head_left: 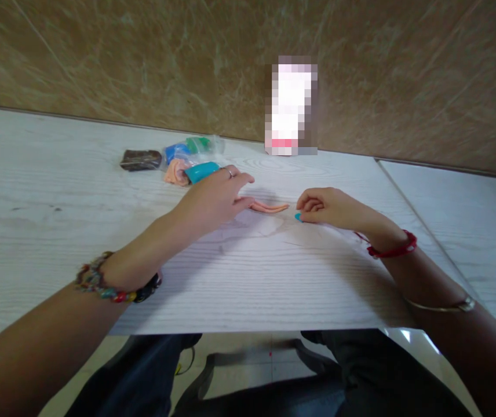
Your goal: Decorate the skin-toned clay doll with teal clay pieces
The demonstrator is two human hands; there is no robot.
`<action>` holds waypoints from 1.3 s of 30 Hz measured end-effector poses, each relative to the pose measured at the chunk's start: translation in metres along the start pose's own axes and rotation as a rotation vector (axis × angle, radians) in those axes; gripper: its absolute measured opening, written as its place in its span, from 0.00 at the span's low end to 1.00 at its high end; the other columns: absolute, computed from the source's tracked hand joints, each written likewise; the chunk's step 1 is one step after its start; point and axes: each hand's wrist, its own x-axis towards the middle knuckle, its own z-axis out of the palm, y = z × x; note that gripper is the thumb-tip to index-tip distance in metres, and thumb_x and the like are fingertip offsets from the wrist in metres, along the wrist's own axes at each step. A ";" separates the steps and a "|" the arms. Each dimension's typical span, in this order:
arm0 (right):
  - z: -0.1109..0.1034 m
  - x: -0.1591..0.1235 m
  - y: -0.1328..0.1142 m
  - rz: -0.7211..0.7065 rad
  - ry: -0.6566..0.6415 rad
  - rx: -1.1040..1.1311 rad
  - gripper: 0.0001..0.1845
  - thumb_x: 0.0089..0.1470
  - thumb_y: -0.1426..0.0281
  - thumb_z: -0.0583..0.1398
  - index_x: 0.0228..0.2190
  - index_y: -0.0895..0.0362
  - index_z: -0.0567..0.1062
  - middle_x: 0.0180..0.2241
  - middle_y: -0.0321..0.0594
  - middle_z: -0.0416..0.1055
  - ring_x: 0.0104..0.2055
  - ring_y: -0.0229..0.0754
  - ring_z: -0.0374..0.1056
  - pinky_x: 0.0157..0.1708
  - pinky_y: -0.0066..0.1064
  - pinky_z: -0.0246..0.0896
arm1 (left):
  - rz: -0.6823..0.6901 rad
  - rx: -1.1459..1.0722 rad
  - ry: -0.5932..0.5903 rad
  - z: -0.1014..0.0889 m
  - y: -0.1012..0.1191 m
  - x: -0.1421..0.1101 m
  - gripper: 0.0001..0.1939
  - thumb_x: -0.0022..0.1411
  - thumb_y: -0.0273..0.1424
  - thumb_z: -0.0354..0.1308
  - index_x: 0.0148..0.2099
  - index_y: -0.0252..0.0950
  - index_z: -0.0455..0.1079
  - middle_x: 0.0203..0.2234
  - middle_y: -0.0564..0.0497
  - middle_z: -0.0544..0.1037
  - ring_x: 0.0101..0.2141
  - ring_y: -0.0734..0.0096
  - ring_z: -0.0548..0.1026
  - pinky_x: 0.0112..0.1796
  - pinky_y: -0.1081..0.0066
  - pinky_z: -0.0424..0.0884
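Observation:
Two thin peach clay strands (pixel 270 208) lie side by side on the white table, their left ends by my left thumb. My left hand (pixel 222 191) hovers with thumb and index finger apart and nothing seen between them; its other fingers are partly hidden. Just behind it lies a turquoise clay block (pixel 202 172), partly covered by the hand. To the right of the strands, my right hand (pixel 324 207) has curled fingers and pinches a small blue clay piece (pixel 298 217) at the thumb tip, close to the table surface.
Bagged clay lies at the back left: brown (pixel 141 160), blue (pixel 177 152), green (pixel 198 145) and peach (pixel 177 172). A blurred-out phone-like object (pixel 290 107) leans on the brown marbled wall (pixel 143 63). The table's front edge runs just above my legs; a seam crosses it at right.

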 end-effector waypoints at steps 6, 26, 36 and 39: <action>-0.003 -0.003 -0.001 0.000 0.041 -0.131 0.01 0.42 0.71 0.62 0.21 0.55 0.73 0.20 0.33 0.71 0.24 0.36 0.66 0.23 0.27 0.58 | 0.402 0.007 -0.064 0.011 0.027 -0.004 0.13 0.62 0.32 0.50 0.46 0.38 0.70 0.40 0.46 0.72 0.41 0.66 0.68 0.39 0.69 0.66; 0.015 -0.018 0.013 -0.350 0.233 -0.328 0.11 0.50 0.77 0.58 0.32 0.55 0.80 0.28 0.39 0.73 0.30 0.36 0.67 0.29 0.26 0.60 | 0.410 -0.077 0.010 0.038 0.043 0.004 0.14 0.63 0.35 0.49 0.46 0.40 0.72 0.48 0.44 0.68 0.50 0.58 0.61 0.48 0.57 0.61; 0.015 -0.013 0.020 -0.400 0.211 -0.308 0.08 0.51 0.75 0.60 0.31 0.55 0.80 0.28 0.38 0.72 0.30 0.35 0.66 0.30 0.26 0.60 | 0.443 -0.002 -0.003 0.038 0.040 0.003 0.15 0.64 0.36 0.48 0.49 0.41 0.70 0.49 0.45 0.68 0.49 0.59 0.62 0.47 0.58 0.62; 0.016 -0.013 0.020 -0.387 0.235 -0.306 0.07 0.50 0.75 0.60 0.29 0.56 0.80 0.27 0.37 0.72 0.29 0.35 0.67 0.30 0.26 0.60 | 0.450 0.015 0.005 0.038 0.039 0.003 0.15 0.64 0.36 0.48 0.50 0.40 0.69 0.48 0.44 0.68 0.48 0.60 0.62 0.47 0.59 0.63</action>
